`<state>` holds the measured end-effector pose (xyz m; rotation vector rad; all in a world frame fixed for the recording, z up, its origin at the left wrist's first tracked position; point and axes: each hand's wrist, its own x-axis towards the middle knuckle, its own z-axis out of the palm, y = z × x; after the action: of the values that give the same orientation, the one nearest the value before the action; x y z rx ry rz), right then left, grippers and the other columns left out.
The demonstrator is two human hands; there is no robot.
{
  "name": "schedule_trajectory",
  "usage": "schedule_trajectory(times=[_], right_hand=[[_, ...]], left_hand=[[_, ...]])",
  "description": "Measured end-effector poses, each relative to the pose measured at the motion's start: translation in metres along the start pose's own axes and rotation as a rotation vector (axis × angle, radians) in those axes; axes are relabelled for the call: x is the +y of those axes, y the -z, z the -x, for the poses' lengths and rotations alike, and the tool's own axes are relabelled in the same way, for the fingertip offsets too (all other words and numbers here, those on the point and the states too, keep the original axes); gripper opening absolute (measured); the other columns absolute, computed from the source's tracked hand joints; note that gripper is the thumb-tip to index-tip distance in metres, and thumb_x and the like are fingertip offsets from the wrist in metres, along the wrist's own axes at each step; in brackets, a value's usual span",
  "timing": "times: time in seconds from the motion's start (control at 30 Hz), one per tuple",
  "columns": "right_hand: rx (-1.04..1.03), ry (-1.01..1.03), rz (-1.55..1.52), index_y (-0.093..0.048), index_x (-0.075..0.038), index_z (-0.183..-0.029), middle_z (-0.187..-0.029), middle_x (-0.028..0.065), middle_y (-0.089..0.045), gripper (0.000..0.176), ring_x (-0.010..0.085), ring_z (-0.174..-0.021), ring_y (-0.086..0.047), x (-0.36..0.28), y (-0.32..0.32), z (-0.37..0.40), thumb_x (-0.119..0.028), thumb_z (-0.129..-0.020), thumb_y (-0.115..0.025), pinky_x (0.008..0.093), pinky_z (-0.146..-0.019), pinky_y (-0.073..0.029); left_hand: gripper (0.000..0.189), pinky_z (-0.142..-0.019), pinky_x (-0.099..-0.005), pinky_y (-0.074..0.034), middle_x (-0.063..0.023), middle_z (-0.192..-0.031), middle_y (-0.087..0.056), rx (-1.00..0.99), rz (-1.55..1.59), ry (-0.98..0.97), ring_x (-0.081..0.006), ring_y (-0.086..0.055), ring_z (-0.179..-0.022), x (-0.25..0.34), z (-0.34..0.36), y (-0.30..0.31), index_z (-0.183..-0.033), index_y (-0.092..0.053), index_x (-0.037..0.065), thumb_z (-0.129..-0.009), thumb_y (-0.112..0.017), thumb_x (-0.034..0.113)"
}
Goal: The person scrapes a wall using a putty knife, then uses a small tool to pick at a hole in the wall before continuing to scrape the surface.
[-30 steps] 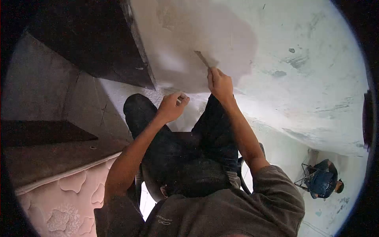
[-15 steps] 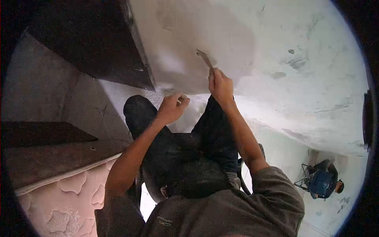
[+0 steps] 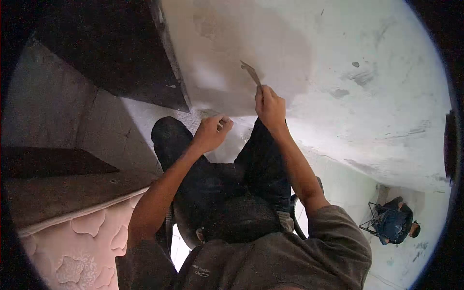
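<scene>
My right hand is wrapped round the handle end of a thin flat scraper-like tool. The tool's blade reaches up and to the left, against or just in front of the pale plastered wall; whether it touches is unclear. Over the gap between my knees, my left hand is curled with its fingertips drawn towards the thumb. Anything between those fingers is too small to make out. A darker patch marks the wall around the tool.
A dark panel stands at the upper left, its edge close to the wall. Below it lie a brown board and a pink patterned mattress. Another person sits on a folding chair at the lower right.
Both hands and the tool have hardly moved. The person at the lower right has shifted an arm slightly.
</scene>
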<state>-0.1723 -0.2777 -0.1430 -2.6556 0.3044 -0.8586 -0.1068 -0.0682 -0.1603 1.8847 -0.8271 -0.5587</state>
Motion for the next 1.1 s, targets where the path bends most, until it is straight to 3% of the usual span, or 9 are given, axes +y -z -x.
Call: schedule_trajectory(times=[0.33, 0.43, 0.53, 0.63, 0.73, 0.8, 0.93, 1.03, 1.1], right_hand=[[0.119, 0.005, -0.038, -0.053, -0.006, -0.09, -0.079, 0.0139, -0.063, 0.012, 0.0364, -0.061, -0.062, 0.0, -0.011, 0.009, -0.016, -0.089, -0.058, 0.0457, -0.052, -0.049], [-0.079, -0.015, 0.112, -0.053, -0.006, -0.092, -0.076, 0.0152, -0.063, 0.011, 0.037, -0.062, -0.061, 0.003, -0.016, 0.003, -0.015, -0.09, -0.058, 0.047, -0.052, -0.048], [-0.042, -0.075, -0.054, -0.054, -0.004, -0.089, -0.073, 0.0174, -0.063, 0.01, 0.0392, -0.062, -0.06, -0.004, -0.008, 0.019, -0.013, -0.09, -0.057, 0.0474, -0.053, -0.047], [-0.079, -0.017, -0.29, -0.053, 0.0, -0.091, -0.062, 0.0135, -0.055, 0.013, 0.0314, -0.051, -0.054, -0.01, -0.009, 0.036, -0.012, -0.09, -0.057, 0.0404, -0.048, -0.041], [-0.371, -0.266, -0.617, -0.055, 0.001, -0.094, -0.058, 0.0053, -0.05, 0.014, 0.0175, -0.046, -0.049, -0.029, 0.001, 0.065, -0.012, -0.091, -0.057, 0.032, -0.044, -0.038], [-0.55, -0.68, -1.085, -0.055, 0.0, -0.095, -0.059, -0.0013, -0.045, 0.013, 0.0071, -0.046, -0.045, -0.04, 0.008, 0.076, -0.012, -0.09, -0.057, 0.0257, -0.043, -0.037], [-0.559, -0.648, -1.281, -0.055, -0.001, -0.095, -0.061, -0.0032, -0.044, 0.013, 0.0067, -0.044, -0.042, -0.047, 0.029, 0.085, -0.015, -0.096, -0.052, 0.0224, -0.042, -0.034], [-0.431, -0.635, -1.023, -0.053, -0.002, -0.099, -0.063, -0.0012, -0.048, 0.019, 0.007, -0.052, -0.046, -0.025, 0.019, 0.087, -0.021, -0.098, -0.053, 0.0258, -0.047, -0.037], [-0.299, -0.422, -0.637, -0.052, -0.002, -0.099, -0.066, 0.0102, -0.057, 0.018, 0.023, -0.056, -0.058, -0.018, 0.024, 0.073, -0.019, -0.096, -0.055, 0.0333, -0.051, -0.042]], left_hand=[[0.028, -0.069, -0.0333, -0.051, -0.0106, -0.083, -0.067, -0.001, -0.041, 0.065, -0.0196, -0.065, -0.074, -0.003, 0.001, -0.005, -0.096, -0.063, 0.002, -0.092, -0.062, 0.03], [0.029, -0.068, -0.0324, -0.051, -0.0095, -0.08, -0.066, -0.014, -0.016, 0.056, -0.0179, -0.063, -0.071, -0.001, -0.003, -0.003, -0.097, -0.062, 0.002, -0.092, -0.062, 0.03], [0.033, -0.068, -0.037, -0.052, -0.0165, -0.091, -0.067, 0.025, 0.08, 0.015, -0.0248, -0.066, -0.075, -0.009, -0.006, -0.004, -0.099, -0.061, -0.003, -0.092, -0.061, 0.03], [0.034, -0.072, -0.0339, -0.05, -0.0117, -0.1, -0.066, 0.116, 0.256, 0.053, -0.0221, -0.065, -0.086, -0.019, -0.014, -0.013, -0.109, -0.059, 0.001, -0.093, -0.059, 0.031], [0.028, -0.082, -0.0285, -0.044, -0.001, -0.106, -0.061, 0.015, 0.71, 0.346, -0.0127, -0.057, -0.092, -0.011, -0.015, -0.01, -0.116, -0.056, 0.007, -0.096, -0.058, 0.026], [0.027, -0.083, -0.0289, -0.044, -0.0004, -0.105, -0.062, -0.027, 0.755, 0.354, -0.0127, -0.057, -0.093, -0.013, -0.016, -0.006, -0.116, -0.057, 0.009, -0.095, -0.059, 0.026], [0.027, -0.082, -0.0308, -0.045, 0.0004, -0.107, -0.062, -0.097, 1.106, 0.379, -0.014, -0.059, -0.093, -0.015, -0.027, -0.011, -0.115, -0.058, 0.012, -0.094, -0.061, 0.028], [0.025, -0.08, -0.0314, -0.046, 0.0004, -0.107, -0.063, -0.244, 1.187, 0.364, -0.0153, -0.06, -0.093, -0.03, -0.061, -0.017, -0.112, -0.061, 0.013, -0.093, -0.062, 0.029], [0.025, -0.079, -0.0309, -0.046, 0.0005, -0.106, -0.064, -0.305, 1.155, 0.375, -0.0152, -0.06, -0.092, -0.035, -0.086, -0.014, -0.112, -0.061, 0.012, -0.093, -0.061, 0.029]])
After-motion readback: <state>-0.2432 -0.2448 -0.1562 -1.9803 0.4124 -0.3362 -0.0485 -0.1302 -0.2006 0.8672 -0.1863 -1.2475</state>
